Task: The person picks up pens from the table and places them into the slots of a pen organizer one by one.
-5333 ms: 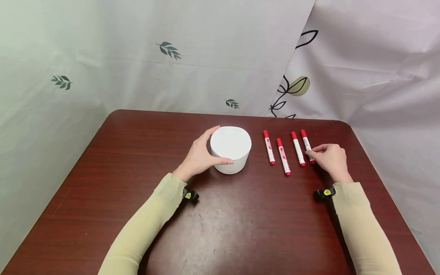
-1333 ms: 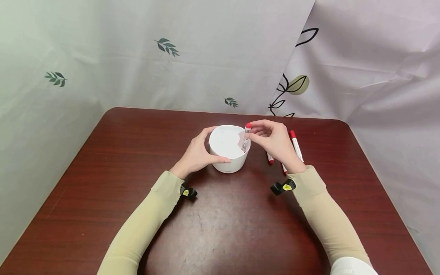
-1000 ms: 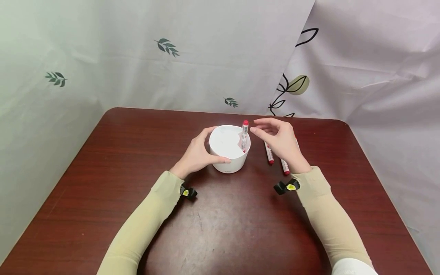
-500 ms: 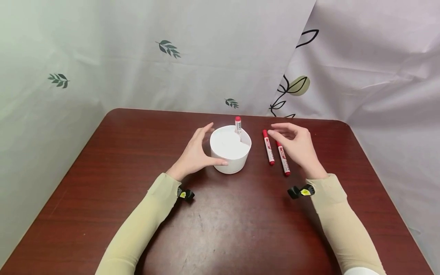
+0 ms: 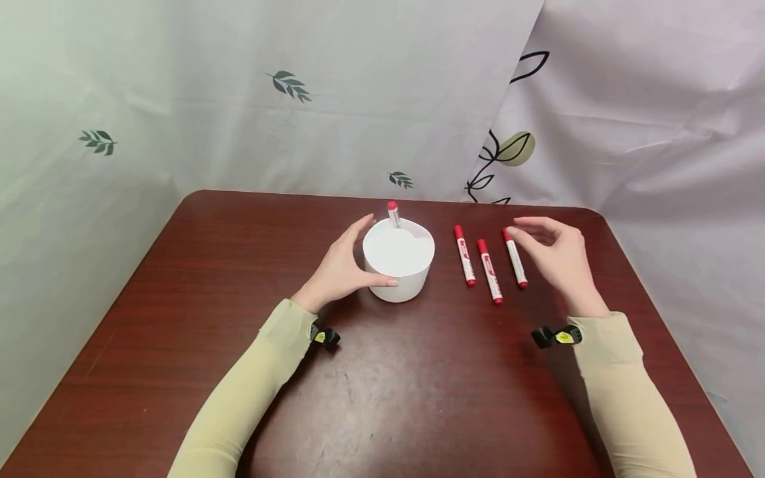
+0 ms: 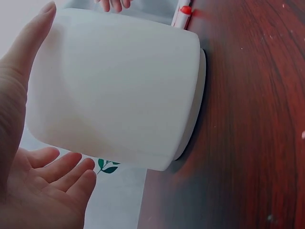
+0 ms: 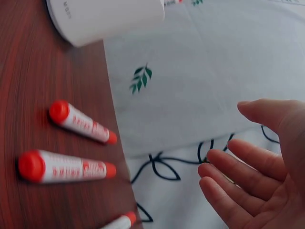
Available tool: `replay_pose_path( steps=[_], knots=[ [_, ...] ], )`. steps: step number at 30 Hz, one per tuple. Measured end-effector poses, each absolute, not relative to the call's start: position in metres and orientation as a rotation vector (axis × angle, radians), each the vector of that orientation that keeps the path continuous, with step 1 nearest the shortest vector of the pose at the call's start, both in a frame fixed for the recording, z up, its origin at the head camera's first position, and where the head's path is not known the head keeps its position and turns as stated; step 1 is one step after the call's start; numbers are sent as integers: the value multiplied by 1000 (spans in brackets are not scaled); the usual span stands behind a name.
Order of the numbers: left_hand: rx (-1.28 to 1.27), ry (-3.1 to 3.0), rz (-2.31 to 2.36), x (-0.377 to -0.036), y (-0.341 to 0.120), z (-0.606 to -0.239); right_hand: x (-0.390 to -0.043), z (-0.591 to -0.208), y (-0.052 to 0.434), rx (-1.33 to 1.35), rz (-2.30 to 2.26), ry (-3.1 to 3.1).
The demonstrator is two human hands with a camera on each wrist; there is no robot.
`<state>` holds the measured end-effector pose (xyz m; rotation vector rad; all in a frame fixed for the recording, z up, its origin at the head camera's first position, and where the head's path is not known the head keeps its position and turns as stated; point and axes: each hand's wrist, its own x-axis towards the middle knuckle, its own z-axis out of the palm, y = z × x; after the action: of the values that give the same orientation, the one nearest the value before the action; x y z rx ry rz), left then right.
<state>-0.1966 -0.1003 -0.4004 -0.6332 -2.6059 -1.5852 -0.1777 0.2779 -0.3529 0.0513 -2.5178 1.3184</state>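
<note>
A white container [image 5: 399, 279] stands on the table, and a red-capped marker [image 5: 393, 214] leans against its back rim, its lower part hidden inside. My left hand [image 5: 339, 271] is spread round the container's left side, thumb in front and fingers behind; in the left wrist view the thumb [image 6: 29, 40] overlaps its side and the fingers look loose. My right hand [image 5: 558, 255] hovers with parted, empty fingers at the red cap of the rightmost white marker [image 5: 516, 260]. Two more red-and-white markers [image 5: 464, 256] [image 5: 490, 272] lie to its left.
The dark red-brown table [image 5: 382, 385] ends at a pale curtain [image 5: 358, 99] with leaf prints, which rises behind and along the sides. Black wrist cameras [image 5: 325, 337] [image 5: 556, 336] sit at both sleeve cuffs.
My right hand carried one marker from the far right into the container, let go, and moved back right. That marker slid leftward along the rim. My left fingers loosened from the container.
</note>
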Motion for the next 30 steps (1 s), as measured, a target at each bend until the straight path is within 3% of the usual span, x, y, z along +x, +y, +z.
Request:
replay_pose_path(
  steps=[30],
  knots=[
    [-607,-2594,-1658,-196,-98,-402,-181,-399,312,-89,1007,-2884]
  ],
)
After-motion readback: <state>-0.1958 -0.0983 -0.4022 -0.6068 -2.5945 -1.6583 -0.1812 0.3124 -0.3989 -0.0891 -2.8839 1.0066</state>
